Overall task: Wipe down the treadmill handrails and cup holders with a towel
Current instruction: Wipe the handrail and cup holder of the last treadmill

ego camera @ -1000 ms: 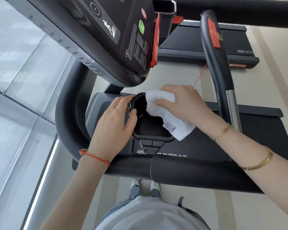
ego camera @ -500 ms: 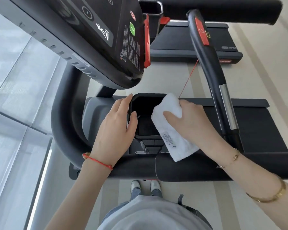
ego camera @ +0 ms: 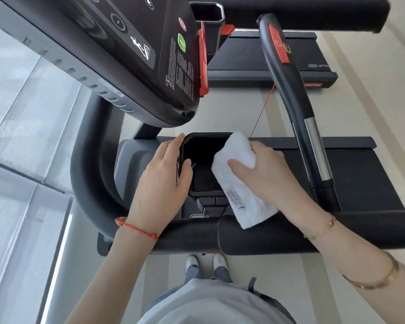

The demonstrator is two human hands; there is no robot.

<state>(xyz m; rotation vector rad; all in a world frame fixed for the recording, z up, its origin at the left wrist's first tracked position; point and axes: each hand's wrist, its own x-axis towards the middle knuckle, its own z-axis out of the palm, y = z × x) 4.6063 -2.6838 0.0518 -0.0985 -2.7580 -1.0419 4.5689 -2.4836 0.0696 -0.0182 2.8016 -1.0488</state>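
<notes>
Pale floor [ego camera: 278, 288] with faint lengthwise stripes; a glazed wall [ego camera: 21, 136] runs along the left. Nearest the camera, the person's grey shirt [ego camera: 211, 305], jeans and two light shoes [ego camera: 205, 261] appear below a thick black padded handrail [ego camera: 262, 237] that crosses the view from side to side and curves away at the left.

Just beyond the handrail, both hands work at a black, square-mouthed cup holder [ego camera: 204, 155]. The left hand [ego camera: 160, 183], a red cord at its wrist, rests on the holder's left rim with fingers nearly straight and the thumb lying over the rim's edge. The right hand [ego camera: 264, 174], wearing gold bracelets, grips a white towel [ego camera: 239, 178] with the thumb curled across its upper face.

The towel is folded into a long pad of soft, napped cloth. Its far end lies against the right rim of the cup holder; its near end hangs free, overlapping the padded handrail. A small printed care label [ego camera: 233, 197] shows on its upper face.

Farther off, the black console [ego camera: 136, 54] tilts overhead, bearing a green button [ego camera: 182, 42], a red ring symbol and a red clip at its edge. A thin red cord [ego camera: 262, 111] runs down towards the towel. To the right rises a curved black grip bar [ego camera: 288, 85] with a red switch and a metal sensor band. A second treadmill deck [ego camera: 267, 59] lies beyond.
</notes>
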